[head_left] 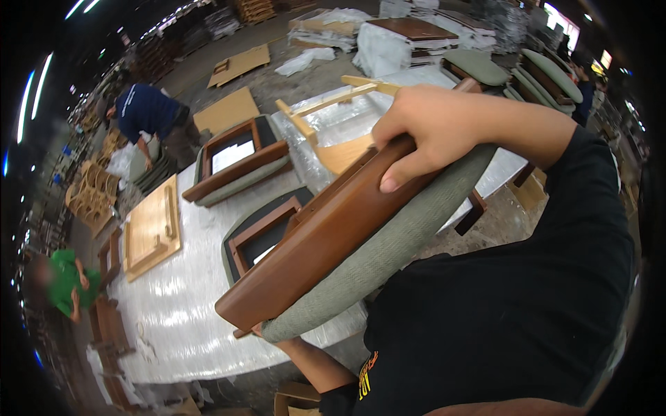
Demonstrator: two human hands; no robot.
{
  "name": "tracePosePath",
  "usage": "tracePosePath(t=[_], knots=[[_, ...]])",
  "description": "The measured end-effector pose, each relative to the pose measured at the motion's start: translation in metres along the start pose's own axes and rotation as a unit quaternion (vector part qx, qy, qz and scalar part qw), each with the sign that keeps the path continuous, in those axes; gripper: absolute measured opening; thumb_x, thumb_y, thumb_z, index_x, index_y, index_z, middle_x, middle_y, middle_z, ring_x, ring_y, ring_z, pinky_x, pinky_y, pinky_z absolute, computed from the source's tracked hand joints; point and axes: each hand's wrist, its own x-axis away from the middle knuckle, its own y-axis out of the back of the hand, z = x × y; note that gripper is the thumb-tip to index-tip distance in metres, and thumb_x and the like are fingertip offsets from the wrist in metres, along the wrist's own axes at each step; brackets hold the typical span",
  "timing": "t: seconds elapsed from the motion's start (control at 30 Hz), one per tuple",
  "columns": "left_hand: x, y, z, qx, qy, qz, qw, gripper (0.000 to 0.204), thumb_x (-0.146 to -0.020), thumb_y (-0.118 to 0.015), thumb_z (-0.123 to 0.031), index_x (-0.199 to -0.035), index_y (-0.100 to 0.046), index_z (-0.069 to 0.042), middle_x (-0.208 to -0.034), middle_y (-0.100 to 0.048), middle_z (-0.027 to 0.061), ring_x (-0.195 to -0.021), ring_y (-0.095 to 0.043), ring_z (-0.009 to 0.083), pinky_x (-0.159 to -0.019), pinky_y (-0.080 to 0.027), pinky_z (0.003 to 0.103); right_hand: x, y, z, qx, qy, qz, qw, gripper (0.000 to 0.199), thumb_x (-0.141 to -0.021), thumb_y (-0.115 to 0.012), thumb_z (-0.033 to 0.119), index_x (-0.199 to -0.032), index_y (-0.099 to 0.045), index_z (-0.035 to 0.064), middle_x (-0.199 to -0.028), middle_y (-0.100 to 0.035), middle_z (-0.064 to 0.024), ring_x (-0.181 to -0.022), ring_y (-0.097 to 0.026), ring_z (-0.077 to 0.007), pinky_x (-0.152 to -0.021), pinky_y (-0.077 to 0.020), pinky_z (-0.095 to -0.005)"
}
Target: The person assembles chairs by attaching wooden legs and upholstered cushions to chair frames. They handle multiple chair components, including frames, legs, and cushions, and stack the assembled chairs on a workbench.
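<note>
Furniture workshop: stacked chair seats [548, 73], wrapped worktable [180, 305].

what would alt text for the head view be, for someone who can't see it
A person's right hand grips the brown wooden frame of an upholstered chair seat with grey-green fabric edging, held tilted above a plastic-covered table; the left hand is mostly hidden under its lower end. Two similar seats lie on the table, and two other people work at the left.

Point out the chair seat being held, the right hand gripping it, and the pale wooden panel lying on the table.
Chair seat [326, 236], head view: on its dark brown wooden frame.
Right hand [427, 128], head view: on the back of the hand.
Pale wooden panel [149, 229], head view: on its flat top face.
</note>
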Motion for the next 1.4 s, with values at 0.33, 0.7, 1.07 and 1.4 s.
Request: tracePosePath(t=[0.33,0.7,1.07,1.4], knots=[[-0.050,-0.271,0.049,0.214,0.007,0.221,0.951,0.066,-0.114,-0.023,-0.050,-0.135,-0.059,0.001,-0.137,-0.062,0.0133,-0.130,-0.059,0.0235,-0.118,-0.038,0.039,0.060,0.102,-0.151,0.089,-0.256,-0.023,0.962,0.068,-0.090,-0.074,0.060,-0.072,-0.064,-0.0043,-0.058,-0.050,-0.0113,-0.058,-0.053,-0.0192,-0.056,-0.0413,-0.0390],[-0.208,-0.558,0.086,0.051,0.004,0.133,0.990,0.085,-0.111,-0.022,-0.064,-0.160,-0.031,0.005,-0.155,-0.047,0.0204,-0.143,-0.047,0.0320,-0.120,-0.035,0.040,-0.134,0.166,-0.475,0.082,-0.240,-0.049,0.966,0.080,-0.089,-0.065,0.078,-0.094,-0.081,-0.0002,-0.081,-0.073,-0.0122,-0.076,-0.070,-0.0223,-0.072,-0.0538,-0.0372],[-0.322,-0.625,0.210,-0.031,0.101,0.097,0.990,0.087,-0.110,-0.019,-0.065,-0.160,-0.034,0.004,-0.158,-0.046,0.0229,-0.143,-0.048,0.0336,-0.120,-0.036,0.042,-0.280,0.082,-0.674,-0.018,-0.235,0.013,0.972,0.094,-0.078,-0.068,0.086,-0.100,-0.081,-0.0048,-0.101,-0.077,-0.0209,-0.096,-0.074,-0.0320,-0.088,-0.0554,-0.0442],[-0.376,-0.642,0.282,0.037,0.107,0.136,0.984,0.081,-0.113,-0.023,-0.058,-0.141,-0.056,0.011,-0.137,-0.065,0.0213,-0.124,-0.062,0.0313,-0.109,-0.046,0.038,-0.333,0.061,-0.743,0.012,-0.290,0.073,0.954,0.080,-0.087,-0.071,0.071,-0.127,-0.074,0.0019,-0.135,-0.070,-0.0201,-0.128,-0.063,-0.0314,-0.110,-0.0467,-0.0449]])
